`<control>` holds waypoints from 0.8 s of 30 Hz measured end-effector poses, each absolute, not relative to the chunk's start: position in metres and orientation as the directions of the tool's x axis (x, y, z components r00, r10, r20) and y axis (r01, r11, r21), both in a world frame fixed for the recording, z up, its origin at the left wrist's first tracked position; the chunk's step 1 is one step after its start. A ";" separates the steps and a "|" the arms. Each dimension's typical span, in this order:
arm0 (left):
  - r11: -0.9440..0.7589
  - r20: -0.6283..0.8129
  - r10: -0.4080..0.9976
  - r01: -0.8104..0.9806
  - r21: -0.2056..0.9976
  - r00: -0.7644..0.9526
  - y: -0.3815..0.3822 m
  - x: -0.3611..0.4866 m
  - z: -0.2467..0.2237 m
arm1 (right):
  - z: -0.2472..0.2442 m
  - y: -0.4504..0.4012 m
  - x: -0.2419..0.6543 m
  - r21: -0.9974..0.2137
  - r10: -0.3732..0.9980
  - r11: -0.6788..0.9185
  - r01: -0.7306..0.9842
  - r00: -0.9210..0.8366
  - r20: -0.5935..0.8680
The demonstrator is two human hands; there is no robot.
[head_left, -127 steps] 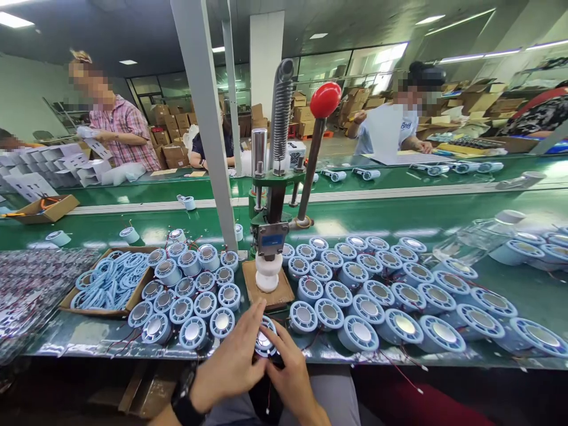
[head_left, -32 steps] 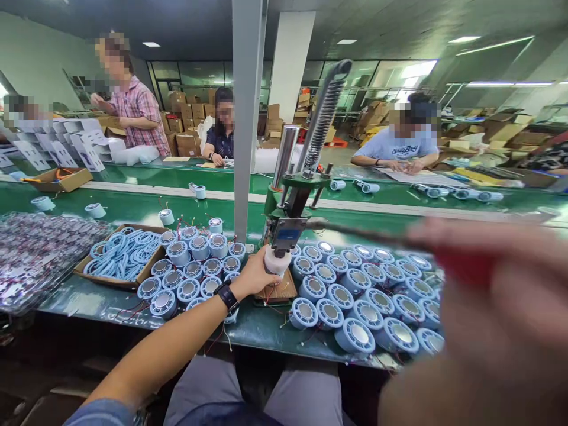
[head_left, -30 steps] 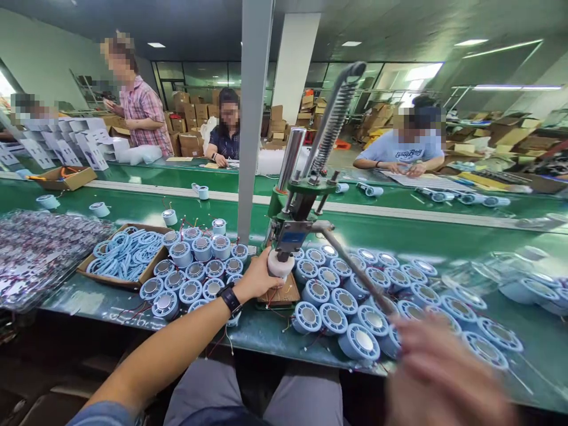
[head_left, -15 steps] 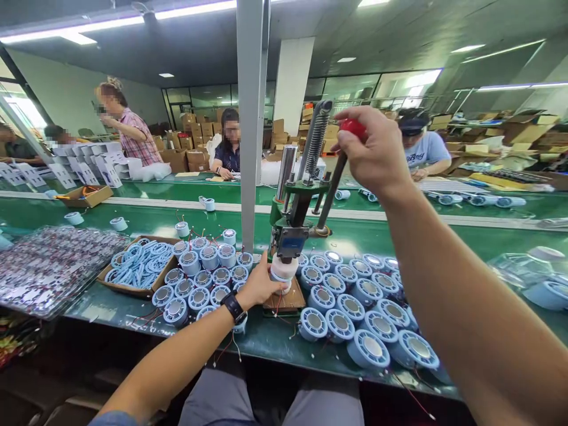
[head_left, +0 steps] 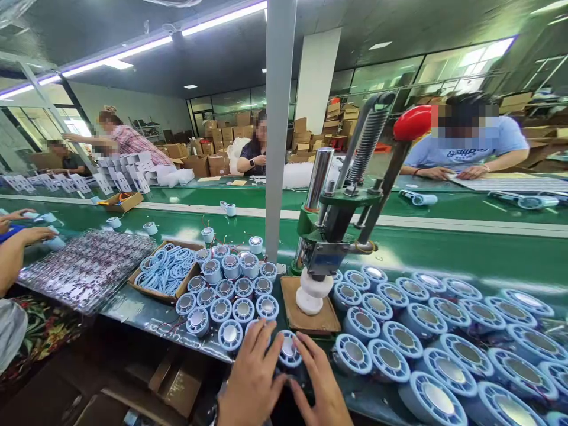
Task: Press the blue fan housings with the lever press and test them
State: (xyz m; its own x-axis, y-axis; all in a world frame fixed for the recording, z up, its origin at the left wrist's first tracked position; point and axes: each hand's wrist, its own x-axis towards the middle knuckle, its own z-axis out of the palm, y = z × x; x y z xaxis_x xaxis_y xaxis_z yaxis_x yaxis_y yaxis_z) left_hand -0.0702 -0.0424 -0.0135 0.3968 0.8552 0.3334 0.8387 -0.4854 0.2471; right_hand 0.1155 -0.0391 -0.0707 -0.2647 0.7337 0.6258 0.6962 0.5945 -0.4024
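A light-blue round speaker-like housing [head_left: 290, 350] with a silver disc on top sits at the bench's front edge between my hands. My left hand [head_left: 254, 373] is on its left, fingers stretched and spread, partly covering another housing behind the fingers. My right hand [head_left: 320, 378] is on its right, fingers extended and thumb apart, fingertips close to the rim; firm contact cannot be made out. Behind them stands a green hand press [head_left: 335, 236]. Its lever's red knob [head_left: 413, 122] is free, and a white pressing head [head_left: 316, 284] sits above a white round fixture [head_left: 309, 303] on a brown board.
Rows of similar housings [head_left: 412, 319] cover the right side, with a smaller cluster [head_left: 231, 266] on the left. Beyond it are a carton of blue rings [head_left: 166, 266] and a tray of small parts [head_left: 89, 266]. A co-worker's hands [head_left: 22, 236] reach in at far left; others sit opposite.
My right hand has left the red knob and come down to the bench front. My left hand has withdrawn from the press, and the housing is gone from under the pressing head.
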 end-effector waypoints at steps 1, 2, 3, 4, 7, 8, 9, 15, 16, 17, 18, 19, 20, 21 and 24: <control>-0.458 0.385 0.851 0.863 0.212 0.357 -0.046 -0.080 -0.018 | -0.071 -0.037 0.114 -0.385 0.737 0.602 0.700 -0.302 0.604; -0.415 0.432 0.849 0.891 0.186 0.306 -0.049 -0.090 -0.022 | -0.068 -0.034 0.112 -0.370 0.744 0.607 0.704 -0.338 0.577; -0.366 0.471 0.846 0.915 0.169 0.252 -0.052 -0.100 -0.026 | -0.064 -0.032 0.110 -0.356 0.751 0.609 0.709 -0.373 0.544; -0.319 0.499 0.843 0.934 0.162 0.202 -0.054 -0.108 -0.031 | -0.059 -0.029 0.108 -0.344 0.761 0.609 0.715 -0.404 0.507; -0.278 0.531 0.834 0.946 0.168 0.151 -0.062 -0.119 -0.047 | -0.038 -0.019 0.099 -0.310 0.791 0.600 0.738 -0.490 0.365; -0.287 0.530 0.834 0.942 0.177 0.154 -0.064 -0.118 -0.052 | -0.031 -0.016 0.096 -0.302 0.802 0.593 0.747 -0.514 0.305; -0.296 0.529 0.834 0.936 0.189 0.157 -0.066 -0.116 -0.057 | -0.023 -0.012 0.094 -0.298 0.812 0.583 0.756 -0.530 0.246; -0.427 0.574 0.788 0.869 0.249 0.223 -0.069 -0.102 -0.077 | 0.009 -0.003 0.089 -0.297 0.817 0.540 0.787 -0.575 -0.039; -0.463 0.570 0.783 0.845 0.268 0.249 -0.068 -0.102 -0.078 | 0.012 -0.003 0.089 -0.296 0.813 0.535 0.791 -0.577 -0.074; -0.490 0.562 0.784 0.818 0.301 0.263 -0.066 -0.101 -0.079 | 0.013 -0.003 0.089 -0.294 0.810 0.528 0.796 -0.576 -0.105; -0.507 0.553 0.790 0.789 0.349 0.264 -0.065 -0.101 -0.081 | 0.014 -0.003 0.089 -0.290 0.808 0.522 0.802 -0.574 -0.134; -0.512 0.544 0.801 0.757 0.407 0.250 -0.065 -0.099 -0.082 | 0.015 -0.003 0.089 -0.285 0.807 0.515 0.808 -0.570 -0.156; -0.506 0.536 0.815 0.724 0.469 0.222 -0.064 -0.096 -0.083 | 0.016 -0.004 0.089 -0.278 0.807 0.511 0.814 -0.565 -0.171; -0.497 0.530 0.827 0.688 0.529 0.190 -0.064 -0.092 -0.084 | 0.016 -0.005 0.089 -0.271 0.809 0.507 0.818 -0.561 -0.179; -0.491 0.521 0.843 0.581 0.649 0.130 -0.065 -0.081 -0.088 | 0.019 -0.010 0.087 -0.261 0.824 0.484 0.835 -0.536 -0.187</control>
State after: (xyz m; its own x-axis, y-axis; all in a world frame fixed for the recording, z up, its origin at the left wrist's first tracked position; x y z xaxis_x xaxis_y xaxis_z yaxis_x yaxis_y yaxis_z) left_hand -0.0807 -0.0654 -0.0880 0.1299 0.8434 0.5214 0.5814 -0.4907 0.6490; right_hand 0.0874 -0.0097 0.0186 -0.5355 0.8236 -0.1870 0.8353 0.4838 -0.2612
